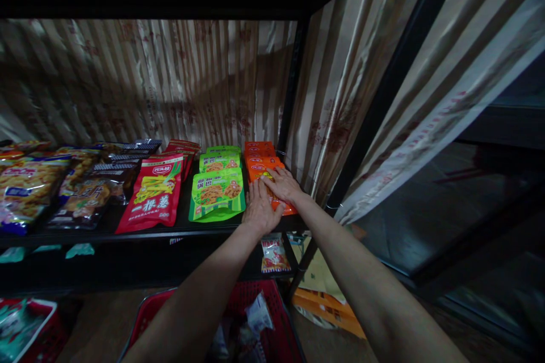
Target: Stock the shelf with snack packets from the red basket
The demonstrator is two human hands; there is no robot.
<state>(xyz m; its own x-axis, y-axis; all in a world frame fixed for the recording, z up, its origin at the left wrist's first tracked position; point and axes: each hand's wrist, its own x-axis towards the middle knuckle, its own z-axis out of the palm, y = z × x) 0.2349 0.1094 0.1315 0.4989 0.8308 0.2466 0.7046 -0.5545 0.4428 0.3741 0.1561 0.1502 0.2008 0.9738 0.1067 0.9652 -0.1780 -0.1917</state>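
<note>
Both of my hands rest on the front orange snack bag (259, 169) at the right end of the black shelf (162, 233). My left hand (260, 210) lies over its lower left part, fingers stretched out. Across its right side is my right hand (283, 184), fingers extended, with the fingertips of both hands close together. Much of the bag's front is hidden beneath them. More orange bags (258, 147) stand in a row behind it. Just left of my left hand are green snack bags (217, 195), lined up one behind another.
Farther left stand red bags (153, 195), brown bags (80, 204) and a yellow-blue bag (32, 190). A small bag (275, 254) sits on the lower shelf. Below is a red basket (281, 309) with packets. A black post (395, 79) and striped curtain (332, 85) border the right.
</note>
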